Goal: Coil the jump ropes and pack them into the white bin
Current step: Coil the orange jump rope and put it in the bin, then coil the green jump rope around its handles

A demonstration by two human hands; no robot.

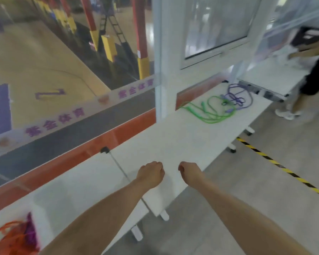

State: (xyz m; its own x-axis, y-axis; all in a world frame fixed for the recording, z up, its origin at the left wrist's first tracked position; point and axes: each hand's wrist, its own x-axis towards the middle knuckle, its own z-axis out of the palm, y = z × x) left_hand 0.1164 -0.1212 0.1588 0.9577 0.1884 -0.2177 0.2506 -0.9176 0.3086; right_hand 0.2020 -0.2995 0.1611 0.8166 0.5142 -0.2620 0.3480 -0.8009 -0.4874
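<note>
A green jump rope [211, 112] lies in loose loops on the far part of the white table [173, 140]. Tangled against its right side is a purple jump rope [238, 96]. At the bottom left, a white bin [40, 223] holds orange rope [9, 236] and some purple rope [29, 229]. My left hand [151, 174] and my right hand [189, 171] reach side by side over the near part of the table. The fingers of both are curled under and hold nothing. Both hands are well short of the ropes.
A glass wall with a white post [166, 70] runs along the table's left edge. A second white table [77, 188] adjoins on the near left. A person [313, 76] stands at the far right. Black-and-yellow tape [284, 170] crosses the grey floor to the right.
</note>
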